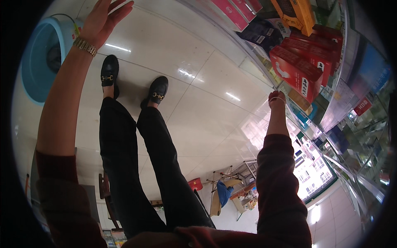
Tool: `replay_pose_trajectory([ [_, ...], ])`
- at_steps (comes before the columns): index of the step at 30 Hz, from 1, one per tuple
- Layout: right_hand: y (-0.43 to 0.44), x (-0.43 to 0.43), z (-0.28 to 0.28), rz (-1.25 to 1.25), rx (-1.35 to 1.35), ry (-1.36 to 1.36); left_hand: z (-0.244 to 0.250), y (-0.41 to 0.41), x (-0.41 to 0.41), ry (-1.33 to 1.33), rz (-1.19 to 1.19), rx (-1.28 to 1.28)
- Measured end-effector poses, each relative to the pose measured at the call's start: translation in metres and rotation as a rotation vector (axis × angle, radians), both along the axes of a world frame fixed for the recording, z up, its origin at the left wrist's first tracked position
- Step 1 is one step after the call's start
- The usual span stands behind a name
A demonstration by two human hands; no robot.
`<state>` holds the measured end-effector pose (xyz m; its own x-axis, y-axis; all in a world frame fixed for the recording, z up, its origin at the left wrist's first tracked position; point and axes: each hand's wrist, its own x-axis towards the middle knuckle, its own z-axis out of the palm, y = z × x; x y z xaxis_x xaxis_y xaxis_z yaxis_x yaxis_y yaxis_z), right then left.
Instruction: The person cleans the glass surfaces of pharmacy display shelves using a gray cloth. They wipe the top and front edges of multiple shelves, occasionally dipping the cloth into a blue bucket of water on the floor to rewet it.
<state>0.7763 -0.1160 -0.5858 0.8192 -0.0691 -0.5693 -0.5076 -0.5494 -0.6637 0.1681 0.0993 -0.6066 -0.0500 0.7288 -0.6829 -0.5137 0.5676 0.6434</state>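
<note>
My left hand (104, 23) reaches out at the top left, above the tiled floor. Its visible fingers are extended and apart, with nothing in them, and the top edge cuts part of it off. A gold-toned metal wristband (84, 46) circles that wrist. Close beside the front edge of a glass display case (260, 69) is my right hand (276, 95), its fingers curled and small in view; whether they grip anything is hidden. A thin pale bracelet (277, 99) rings that wrist. Several red cartons (294, 73) bearing writing stand in the case, nearest to this hand.
An orange-yellow box (293, 15), dark packages (263, 34) and pink boxes (232, 12) lie farther along the case. A light-blue plastic tub (26, 77) stands at the left. Behind me are a wooden chair (105, 189), a folding frame with blue cloth (224, 192) and a bright window (313, 173).
</note>
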Motion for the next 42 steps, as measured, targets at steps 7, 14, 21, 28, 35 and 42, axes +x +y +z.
replay_pose_trajectory([
  [7,-0.005,0.012,-0.002,0.001,-0.018,0.007,0.004,0.011,0.001,0.056,-0.040,0.006],
  [14,-0.008,0.005,0.003,-0.078,0.096,0.038,0.007,0.012,0.007,0.088,-0.060,0.046],
  [21,-0.008,0.008,0.005,-0.047,0.127,0.127,0.004,0.022,0.005,0.086,-0.105,0.043],
  [28,-0.055,0.082,-0.034,0.195,0.293,0.284,-0.029,0.035,-0.016,0.008,-0.020,0.181],
  [35,-0.047,0.029,-0.079,0.136,0.385,0.168,0.021,0.050,-0.010,0.110,0.101,0.098],
  [42,-0.023,-0.011,-0.073,0.023,0.705,0.213,0.029,0.064,-0.001,0.068,0.079,-0.027],
])
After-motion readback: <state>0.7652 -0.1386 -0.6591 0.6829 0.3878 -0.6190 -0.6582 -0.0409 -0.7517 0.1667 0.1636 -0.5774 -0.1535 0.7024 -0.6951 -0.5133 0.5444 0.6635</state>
